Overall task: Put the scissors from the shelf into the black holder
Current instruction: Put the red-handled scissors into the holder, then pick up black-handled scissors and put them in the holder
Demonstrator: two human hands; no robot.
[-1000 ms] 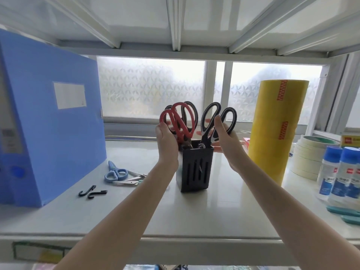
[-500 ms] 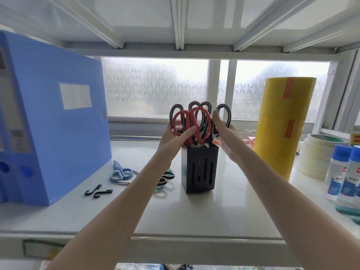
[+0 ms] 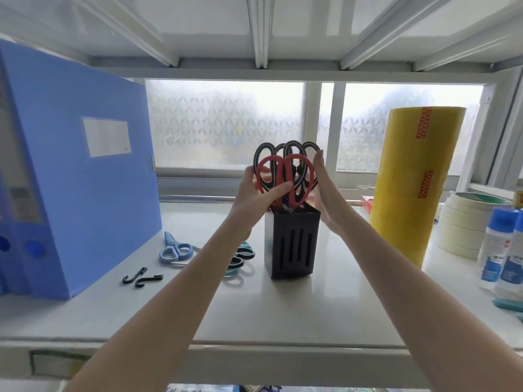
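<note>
A black slotted holder (image 3: pixel 291 244) stands upright on the white shelf (image 3: pixel 311 315). Red-handled scissors (image 3: pixel 297 176) and black-handled scissors (image 3: pixel 291 149) stick up out of it, blades down. My left hand (image 3: pixel 254 193) grips the red handles from the left, thumb across the front. My right hand (image 3: pixel 325 190) presses flat against the right side of the handles, fingers straight. Blue-handled scissors (image 3: pixel 174 248) lie flat on the shelf to the left. Teal and black scissors (image 3: pixel 240 257) lie beside the holder, partly hidden by my left forearm.
A blue file box (image 3: pixel 79 171) stands at the left. Two black hooks (image 3: pixel 141 277) lie in front of it. A tall yellow tape stack (image 3: pixel 413 182), white tape rolls (image 3: pixel 467 222) and blue-capped glue bottles (image 3: pixel 498 244) crowd the right. A frosted window is behind.
Both pairs of scissors have sunk deeper into the holder and been pushed together. My hands have closed in on the handles from either side.
</note>
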